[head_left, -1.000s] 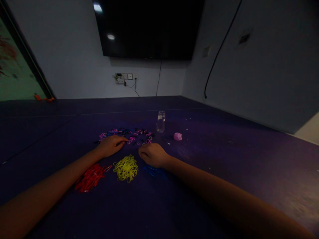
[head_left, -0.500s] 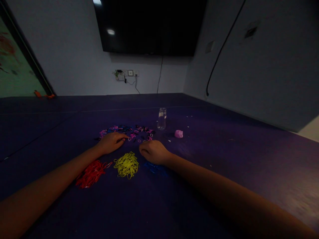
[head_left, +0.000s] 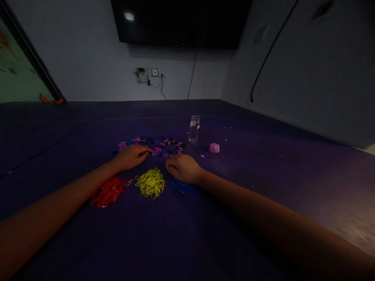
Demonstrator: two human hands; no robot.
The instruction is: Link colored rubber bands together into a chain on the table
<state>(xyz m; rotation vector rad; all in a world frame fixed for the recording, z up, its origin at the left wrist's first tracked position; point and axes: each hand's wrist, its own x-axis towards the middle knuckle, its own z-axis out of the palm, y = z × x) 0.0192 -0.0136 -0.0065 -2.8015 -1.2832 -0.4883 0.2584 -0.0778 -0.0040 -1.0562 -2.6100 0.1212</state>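
Small rubber bands lie in groups on the dark purple surface. My left hand (head_left: pixel 131 157) reaches to the front of a mixed pile of pink, blue and black rubber bands (head_left: pixel 143 140). Its index finger is stretched out beside a pink band (head_left: pixel 157 150), with the thumb apart below. My right hand (head_left: pixel 184 168) is closed, fingers curled under, at the near right of that pile; whatever they hold is hidden. Below it lies a blue rubber band pile (head_left: pixel 184 188), partly covered. The yellow rubber band pile (head_left: pixel 150 182) sits between my forearms, and the red rubber band pile (head_left: pixel 108 192) borders my left forearm.
An upright clear jar (head_left: pixel 193 130) without a lid stands behind the mixed pile. Right of it rests a small pink object (head_left: pixel 214 148), perhaps a lid. White scraps (head_left: pixel 202 156) are scattered nearby. A wall with sockets (head_left: pixel 154 72) and a large dark screen (head_left: pixel 181 23) rises behind.
The whole view has shifted, so everything appears slightly higher and a little to the right. Both hands keep nearly the same pose and place among the rubber bands.
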